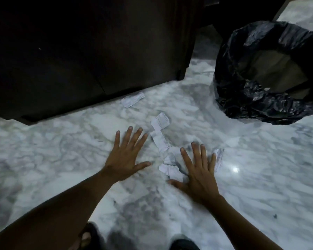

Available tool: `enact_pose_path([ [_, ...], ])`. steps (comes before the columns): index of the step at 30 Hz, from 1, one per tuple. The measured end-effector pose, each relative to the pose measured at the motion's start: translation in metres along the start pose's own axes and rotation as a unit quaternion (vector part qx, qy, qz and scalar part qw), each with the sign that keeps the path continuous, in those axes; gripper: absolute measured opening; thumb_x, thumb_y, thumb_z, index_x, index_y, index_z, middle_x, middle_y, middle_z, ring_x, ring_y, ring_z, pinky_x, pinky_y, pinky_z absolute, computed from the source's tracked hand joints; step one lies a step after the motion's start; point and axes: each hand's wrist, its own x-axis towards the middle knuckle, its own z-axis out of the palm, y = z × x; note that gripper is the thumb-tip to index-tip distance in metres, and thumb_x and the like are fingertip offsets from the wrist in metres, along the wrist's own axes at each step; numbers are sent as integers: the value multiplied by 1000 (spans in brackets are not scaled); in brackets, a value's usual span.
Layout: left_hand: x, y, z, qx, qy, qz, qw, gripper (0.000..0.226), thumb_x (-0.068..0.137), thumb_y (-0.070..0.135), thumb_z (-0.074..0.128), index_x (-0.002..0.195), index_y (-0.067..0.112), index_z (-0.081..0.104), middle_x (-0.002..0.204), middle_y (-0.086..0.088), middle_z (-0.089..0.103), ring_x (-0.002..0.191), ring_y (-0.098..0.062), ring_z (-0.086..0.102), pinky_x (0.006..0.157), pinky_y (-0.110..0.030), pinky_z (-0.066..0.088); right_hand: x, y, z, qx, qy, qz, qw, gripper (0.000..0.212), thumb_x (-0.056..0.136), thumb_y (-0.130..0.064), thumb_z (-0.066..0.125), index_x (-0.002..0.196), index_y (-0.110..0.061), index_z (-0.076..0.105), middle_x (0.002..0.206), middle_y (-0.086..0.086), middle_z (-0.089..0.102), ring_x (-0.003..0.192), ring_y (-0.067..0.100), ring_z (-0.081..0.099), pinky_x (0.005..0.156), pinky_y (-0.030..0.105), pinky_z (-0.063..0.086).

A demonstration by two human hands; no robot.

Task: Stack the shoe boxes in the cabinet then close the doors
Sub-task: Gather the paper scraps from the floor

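Cabinet [79, 51] ahead, apart from left grip [124, 159] and right grip [199, 175]; both splayed wide, holding nothing.

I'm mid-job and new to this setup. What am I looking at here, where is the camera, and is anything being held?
There is no machine: these are a person's two bare hands, seen from one camera worn on the head, looking forward and down. The left hand and right hand are both spread flat with straight fingers, holding nothing. They are low over a white marble floor. Crumpled paper slips lie scattered between and ahead of the hands. Some lie partly under the right hand, though whether it touches them is unclear. Behind stands a dark cabinet, its front apparently shut. To the right is a bin lined with a black bag. No shoe boxes are in view.
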Motion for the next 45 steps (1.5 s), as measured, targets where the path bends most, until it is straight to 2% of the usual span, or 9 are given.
enact_pose_path([
  [5, 56, 12, 2, 12, -37, 150, 988, 70, 100, 63, 27, 159, 31, 8, 167, 0, 7, 154, -26, 0, 122, -54, 2, 25, -1, -2, -59, -62, -49, 995, 65, 95, -72, 26, 150, -38, 33, 163, 6, 22, 152, 39, 7, 108, 78, 10],
  [9, 48, 14, 3, -69, 23, 110, 991, 51, 98, 50, 45, 140, 22, 51, 148, -2, 47, 142, -26, 37, 120, -47, 19, 16, 5, -9, -37, 5, -55, 998, 57, 92, -66, 42, 134, -30, 54, 150, 9, 44, 149, 34, 23, 108, 76, 15],
  [12, 27, 8, 2, -113, 94, 79, 986, 48, 91, 54, 56, 118, 15, 62, 122, -3, 57, 121, -23, 51, 117, -51, 26, 9, 21, -22, 4, 33, -9, 999, 88, 78, -86, 41, 146, -29, 43, 157, 6, 32, 152, 33, 11, 113, 71, 0],
  [17, 70, -31, -13, -131, 101, -79, 983, 72, 91, 68, 41, 141, 16, 46, 142, -8, 46, 137, -29, 39, 119, -52, 18, 16, 37, -20, 16, -39, 10, 999, 119, 61, -100, 42, 157, -35, 14, 167, 5, 5, 153, 29, -12, 113, 74, 4],
  [24, 124, -76, -14, -176, -35, -104, 978, 97, 83, 86, 27, 158, 25, 17, 161, -3, 30, 149, -26, 24, 120, -47, 22, 55, 20, -19, -45, -76, -72, 993, 103, 72, -96, 29, 156, -41, 4, 166, -4, -5, 152, 32, -15, 105, 81, 0],
  [30, 31, -18, -22, -180, -28, 0, 983, 107, 77, 90, 38, 156, 19, 29, 139, -8, 50, 129, -27, 45, 110, -54, 32, 44, 16, -14, 11, -51, -115, 992, 68, 94, -72, 30, 148, -32, 41, 160, -6, 31, 154, 16, 1, 117, 66, 8],
  [35, -25, 11, -17, -170, 69, -12, 983, 121, 67, 90, 53, 157, 15, 23, 158, -7, 28, 150, -30, 18, 120, -61, 4, 32, 35, -32, 80, 45, -147, 985, 98, 75, -83, 52, 149, -22, 38, 159, 6, 30, 153, 28, 10, 117, 68, 4],
  [39, -25, 20, -7, -162, 21, 40, 986, 131, 60, 96, 53, 159, 18, 17, 167, -8, 5, 153, -36, -4, 121, -59, 0, 34, 56, -33, 69, -33, -229, 971, 123, 63, -89, 60, 157, -21, 19, 165, 14, 8, 153, 37, 0, 118, 66, 9],
  [45, -18, 32, 16, -105, 27, 18, 994, 85, 88, 79, 40, 157, 32, 25, 152, -6, 42, 146, -32, 27, 119, -54, 21, 45, 20, -6, -8, -73, -207, 975, 109, 71, -93, 42, 158, -34, 13, 166, 7, 9, 153, 33, 3, 119, 63, 11],
])
